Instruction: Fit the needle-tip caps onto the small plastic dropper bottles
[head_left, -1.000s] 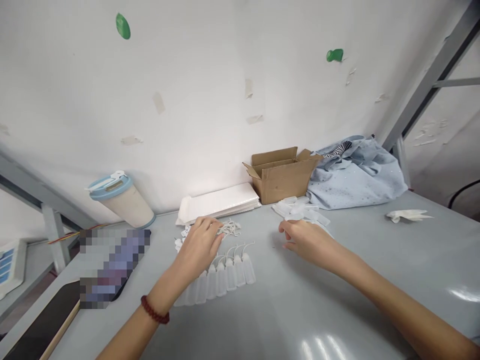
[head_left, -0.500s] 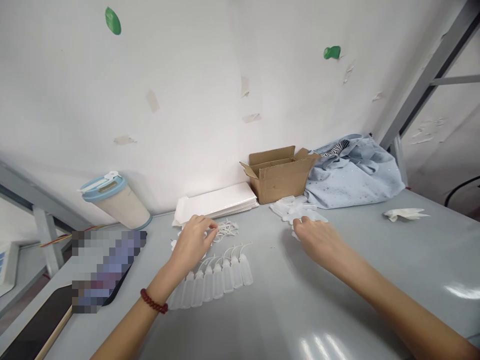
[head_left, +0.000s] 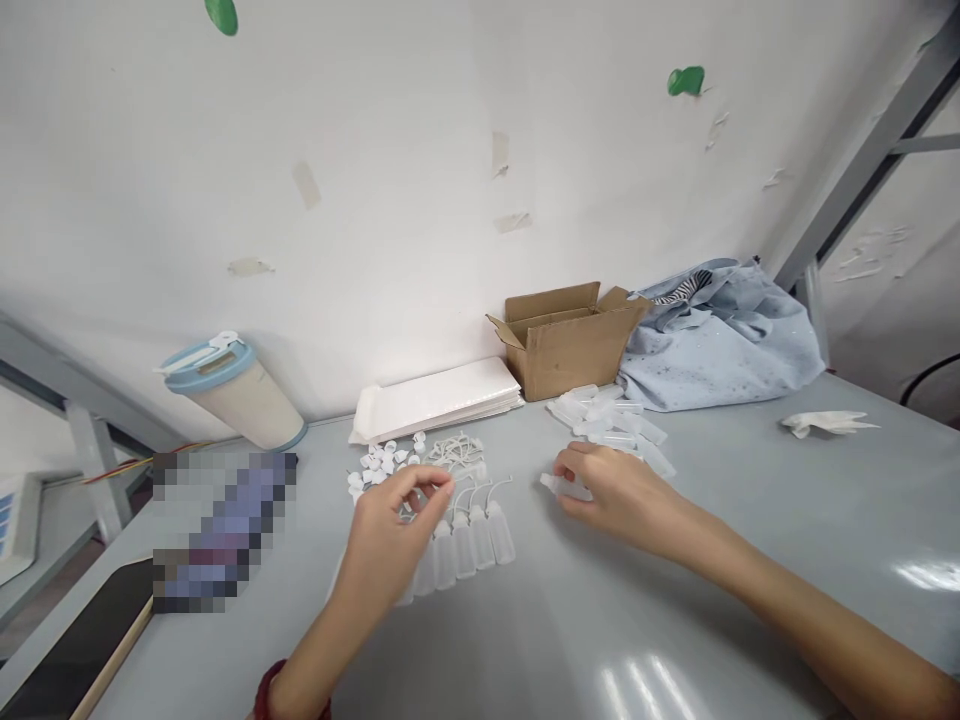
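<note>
Bottle point(head_left: 559, 486) now sits pinched in our right hand point(head_left: 611, 490), pulled from the pile point(head_left: 611, 420), while our left hand point(head_left: 390, 535) lifts, fingers pinched on a small cap.

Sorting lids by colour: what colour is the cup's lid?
Light blue lid on a cream cup, head view.

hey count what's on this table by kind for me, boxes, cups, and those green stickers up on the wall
Cardboard box: 1
Lidded cup: 1
Green stickers on the wall: 2
Total: 4
</note>
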